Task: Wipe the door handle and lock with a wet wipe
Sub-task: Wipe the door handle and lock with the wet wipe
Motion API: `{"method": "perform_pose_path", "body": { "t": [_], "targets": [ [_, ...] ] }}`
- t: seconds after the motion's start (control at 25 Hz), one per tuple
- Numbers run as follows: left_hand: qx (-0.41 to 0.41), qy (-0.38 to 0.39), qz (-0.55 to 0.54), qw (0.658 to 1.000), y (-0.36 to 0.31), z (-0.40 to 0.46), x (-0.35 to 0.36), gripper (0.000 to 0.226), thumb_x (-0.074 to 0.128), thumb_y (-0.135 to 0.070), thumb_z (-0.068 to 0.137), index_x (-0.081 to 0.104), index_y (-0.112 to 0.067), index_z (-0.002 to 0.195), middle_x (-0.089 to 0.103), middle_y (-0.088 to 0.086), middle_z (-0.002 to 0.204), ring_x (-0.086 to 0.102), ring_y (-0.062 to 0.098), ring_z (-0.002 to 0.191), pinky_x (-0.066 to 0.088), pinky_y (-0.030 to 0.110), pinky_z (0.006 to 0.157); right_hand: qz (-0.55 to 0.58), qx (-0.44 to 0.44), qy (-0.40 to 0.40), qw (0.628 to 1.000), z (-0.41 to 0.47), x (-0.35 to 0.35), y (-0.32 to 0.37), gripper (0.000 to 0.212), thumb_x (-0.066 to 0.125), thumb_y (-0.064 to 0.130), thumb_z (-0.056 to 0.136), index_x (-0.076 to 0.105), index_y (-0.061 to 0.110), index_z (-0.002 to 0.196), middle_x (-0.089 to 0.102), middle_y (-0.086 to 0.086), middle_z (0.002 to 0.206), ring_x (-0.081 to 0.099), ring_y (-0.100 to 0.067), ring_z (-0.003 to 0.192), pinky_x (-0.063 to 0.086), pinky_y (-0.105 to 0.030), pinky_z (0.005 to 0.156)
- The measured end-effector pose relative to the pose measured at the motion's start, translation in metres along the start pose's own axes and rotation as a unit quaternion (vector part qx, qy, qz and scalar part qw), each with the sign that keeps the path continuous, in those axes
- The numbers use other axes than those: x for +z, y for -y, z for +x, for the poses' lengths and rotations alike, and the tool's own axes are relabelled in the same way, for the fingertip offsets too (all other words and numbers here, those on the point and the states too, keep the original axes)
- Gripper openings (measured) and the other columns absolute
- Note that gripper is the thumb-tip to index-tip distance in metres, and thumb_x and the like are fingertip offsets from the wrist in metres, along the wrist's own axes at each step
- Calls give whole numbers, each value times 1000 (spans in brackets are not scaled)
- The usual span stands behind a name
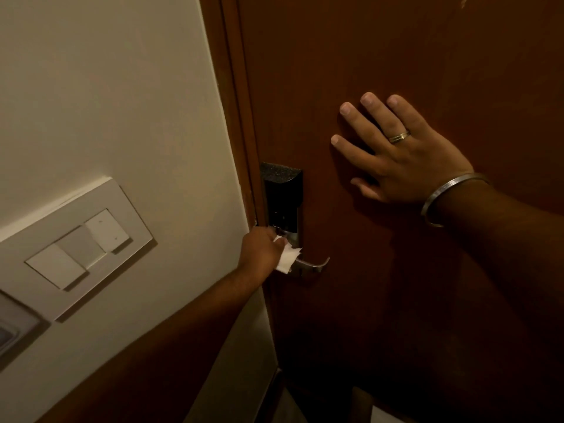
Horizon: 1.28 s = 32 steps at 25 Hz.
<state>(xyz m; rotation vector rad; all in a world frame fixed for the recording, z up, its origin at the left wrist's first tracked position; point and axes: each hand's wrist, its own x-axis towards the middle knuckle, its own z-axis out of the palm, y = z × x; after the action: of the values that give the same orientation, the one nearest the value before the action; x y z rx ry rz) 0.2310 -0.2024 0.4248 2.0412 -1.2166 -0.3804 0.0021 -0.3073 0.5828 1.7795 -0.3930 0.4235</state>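
Left grip [262, 250] clenched on wet wipe [287, 260], pressing it at base of lever handle [311, 264], just under black lock plate [282, 198]. Right hand [403, 154] flat, released, on door [396, 56], prob bracing it vs wipe pressure.

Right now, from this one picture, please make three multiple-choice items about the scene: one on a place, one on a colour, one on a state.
1. Where is the wet wipe?
A. On the switch panel
B. At the base of the door handle, below the lock
C. Under the flat palm

2. What colour is the wipe?
A. White
B. Blue
C. Green

3. How is the right hand?
A. Closed in a fist
B. Gripping the handle
C. Open and flat against the door

Answers:
1. B: the left hand presses it where the door handle meets the lock.
2. A: it shows white against the brown door.
3. C: fingers spread on the wood.
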Motion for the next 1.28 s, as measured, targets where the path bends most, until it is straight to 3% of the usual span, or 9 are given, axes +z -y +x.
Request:
{"method": "perform_pose_path", "body": {
  "t": [0.08, 0.24, 0.44, 0.52, 0.64, 0.84, 1.0, 1.16, 1.28],
  "targets": [
    [-25, -6, 10, 1000, -5, 0, 0, 14, 67, -18, 88, 71, -5, 86, 68, 9, 83, 60, 14, 68, 38, 13, 47, -4, 4, -2, 1000, 0, -1, 0, 76, 25, 58, 93, 25, 15, 155, 18, -25, 161, 22, -46, 147, 17, -56, 119],
    [85, -72, 10, 994, 2, -19, 2, 16, 65, -12, 88, 73, -11, 74, 66, 2, 68, 55, 3, 59, 38, 14, 55, -4, 2, -1, 1000, 0, 0, 1, 75, 23, 58, 93, 24, 15, 155, 17, -25, 161, 22, -46, 147, 18, -55, 119],
    [36, -72, -10, 997, 0, -15, 2, 15, 58, -14, 94, 68, -8, 85, 68, 10, 81, 62, 18, 73, 45, 17, 59, -8, 3, -13, 1000, 5, 2, 3, 75, 26, 57, 93, 28, 15, 154, 21, -25, 160, 25, -46, 146, 19, -56, 118],
    [195, -28, 113, 974, 11, -32, 4, 16, 60, -10, 93, 64, -8, 108, 69, 16, 108, 65, 23, 98, 52, 29, 84, -12, 4, -13, 1000, 2, 2, 2, 75, 26, 58, 93, 27, 15, 154, 21, -25, 160, 25, -45, 146, 18, -55, 118],
    [404, 99, 217, 883, 31, -36, 3, 50, 61, 0, 89, 45, -7, 137, 47, 18, 143, 41, 30, 133, 25, 40, 112, -14, -2, -6, 1000, 0, 5, -1, 75, 26, 58, 93, 27, 14, 154, 20, -26, 160, 24, -46, 146, 16, -55, 119],
    [356, 93, 164, 915, 42, -8, -17, 45, 62, -19, 92, 50, -20, 135, 48, 11, 144, 44, 27, 130, 36, 38, 107, -19, -2, -4, 1000, -3, 3, 2, 76, 26, 58, 93, 25, 14, 155, 18, -26, 161, 23, -46, 147, 16, -56, 119],
    [440, 96, 236, 861, 38, 9, -33, 36, 65, 4, 85, 62, -7, 118, 64, 18, 124, 60, 31, 112, 53, 46, 92, -16, 2, -2, 1000, -1, 2, 1, 77, 25, 59, 93, 23, 15, 156, 17, -25, 162, 22, -46, 147, 16, -55, 119],
    [557, 106, 251, 784, 31, -10, -22, 49, 77, 1, 77, 57, 2, 122, 67, 23, 115, 65, 33, 105, 58, 43, 83, -12, 1, -4, 1000, -2, 2, 2, 76, 26, 59, 93, 25, 15, 155, 17, -25, 162, 22, -46, 147, 15, -56, 119],
    [528, 122, 222, 811, 37, -15, -13, 54, 63, -5, 90, 40, -4, 138, 50, 20, 140, 43, 27, 130, 46, 46, 101, -10, 6, -8, 1000, -1, 1, 1, 75, 28, 58, 93, 26, 15, 155, 18, -25, 161, 22, -46, 147, 14, -55, 119]
  ]
}}
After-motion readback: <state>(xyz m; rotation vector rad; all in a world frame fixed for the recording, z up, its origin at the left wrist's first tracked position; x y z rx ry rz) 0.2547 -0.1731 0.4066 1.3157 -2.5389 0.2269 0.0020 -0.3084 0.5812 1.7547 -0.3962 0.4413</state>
